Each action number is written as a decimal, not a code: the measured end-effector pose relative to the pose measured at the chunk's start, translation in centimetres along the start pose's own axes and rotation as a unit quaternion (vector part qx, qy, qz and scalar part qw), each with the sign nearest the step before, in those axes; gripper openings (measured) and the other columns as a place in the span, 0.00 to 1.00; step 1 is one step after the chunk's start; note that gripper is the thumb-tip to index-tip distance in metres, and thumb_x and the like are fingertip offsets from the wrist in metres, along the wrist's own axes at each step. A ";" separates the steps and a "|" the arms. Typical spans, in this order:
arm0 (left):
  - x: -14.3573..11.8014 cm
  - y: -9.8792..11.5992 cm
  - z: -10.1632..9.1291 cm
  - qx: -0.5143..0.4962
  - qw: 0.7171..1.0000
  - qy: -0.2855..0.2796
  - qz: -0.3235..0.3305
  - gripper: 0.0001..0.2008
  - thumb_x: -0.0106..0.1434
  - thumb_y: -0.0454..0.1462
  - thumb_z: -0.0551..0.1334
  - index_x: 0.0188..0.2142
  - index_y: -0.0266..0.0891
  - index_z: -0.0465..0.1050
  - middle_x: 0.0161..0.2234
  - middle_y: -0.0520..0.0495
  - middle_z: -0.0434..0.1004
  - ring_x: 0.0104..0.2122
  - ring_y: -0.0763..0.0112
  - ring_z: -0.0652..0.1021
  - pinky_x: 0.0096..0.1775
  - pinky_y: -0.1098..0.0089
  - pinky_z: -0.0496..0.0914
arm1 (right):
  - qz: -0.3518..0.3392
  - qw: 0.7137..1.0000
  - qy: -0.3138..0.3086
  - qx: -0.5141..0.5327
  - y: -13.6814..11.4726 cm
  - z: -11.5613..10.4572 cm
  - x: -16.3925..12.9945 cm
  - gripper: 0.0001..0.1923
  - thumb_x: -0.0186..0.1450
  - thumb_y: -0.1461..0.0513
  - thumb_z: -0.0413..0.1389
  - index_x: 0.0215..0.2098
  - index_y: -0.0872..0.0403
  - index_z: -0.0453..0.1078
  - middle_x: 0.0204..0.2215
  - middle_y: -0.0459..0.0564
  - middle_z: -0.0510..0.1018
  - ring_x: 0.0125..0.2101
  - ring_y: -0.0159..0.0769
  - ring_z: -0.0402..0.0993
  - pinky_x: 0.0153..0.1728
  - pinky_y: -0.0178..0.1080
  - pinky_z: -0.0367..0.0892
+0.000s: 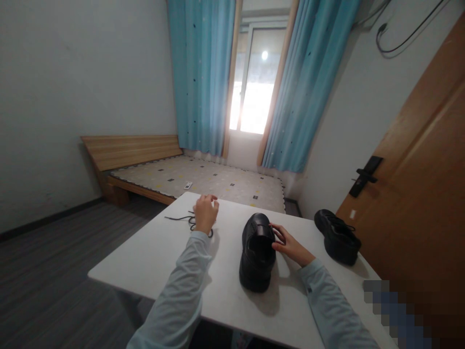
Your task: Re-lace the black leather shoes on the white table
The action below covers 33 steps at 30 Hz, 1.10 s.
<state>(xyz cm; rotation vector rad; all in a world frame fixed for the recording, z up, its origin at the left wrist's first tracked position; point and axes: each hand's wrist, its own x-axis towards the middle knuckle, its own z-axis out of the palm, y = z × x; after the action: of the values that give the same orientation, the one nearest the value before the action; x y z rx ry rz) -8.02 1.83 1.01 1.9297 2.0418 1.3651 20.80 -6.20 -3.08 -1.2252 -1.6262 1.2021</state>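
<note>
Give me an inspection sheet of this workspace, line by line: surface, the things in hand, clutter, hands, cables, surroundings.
Surface: white table, matte, standing on a dark striped floor.
Things in hand: black shoelace lying loose near the far left edge; black shoe mid-table, with no lace that I can make out.
Clutter: second black shoe, laced, toward the right edge.
Hands: left hand on the shoelace, fingers curled, grip hidden; right hand touching the near shoe's side by the opening.
Cables: black cable looped high on the right wall.
Surroundings: bed with patterned mattress, blue curtains, bright window, wooden door.
</note>
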 end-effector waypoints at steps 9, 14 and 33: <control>-3.0 4.7 0.9 -0.287 0.892 -0.258 0.237 0.08 0.59 0.38 0.58 0.34 0.36 0.73 0.31 0.50 0.76 0.31 0.76 0.74 0.33 0.76 0.68 | -0.007 1.000 -0.003 0.004 0.1 -0.1 0.0 0.42 0.47 0.49 0.64 0.56 0.48 0.55 0.62 0.56 0.51 0.62 0.50 0.43 0.56 0.53 0.51; -3.6 5.8 0.3 -0.312 0.861 -0.287 0.280 0.06 0.57 0.37 0.61 0.32 0.35 0.73 0.31 0.50 0.76 0.31 0.77 0.73 0.35 0.75 0.67 | -0.013 1.000 -0.003 0.004 0.0 -0.2 0.0 0.41 0.47 0.49 0.64 0.56 0.47 0.55 0.62 0.56 0.52 0.62 0.50 0.43 0.56 0.54 0.52; -7.8 11.4 -2.3 0.052 0.831 -0.365 0.417 0.05 0.54 0.33 0.61 0.27 0.35 0.76 0.25 0.42 0.77 0.29 0.64 0.77 0.32 0.70 0.69 | -0.017 1.000 -0.002 -0.004 0.3 -0.3 -0.2 0.40 0.48 0.49 0.64 0.55 0.46 0.56 0.61 0.55 0.54 0.62 0.48 0.44 0.56 0.52 0.53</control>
<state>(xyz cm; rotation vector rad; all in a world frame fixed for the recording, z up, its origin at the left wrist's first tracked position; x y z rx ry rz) 1.69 -7.46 4.94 2.9131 0.9381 0.3299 21.21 -6.29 -3.25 -1.1965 -1.6502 1.1792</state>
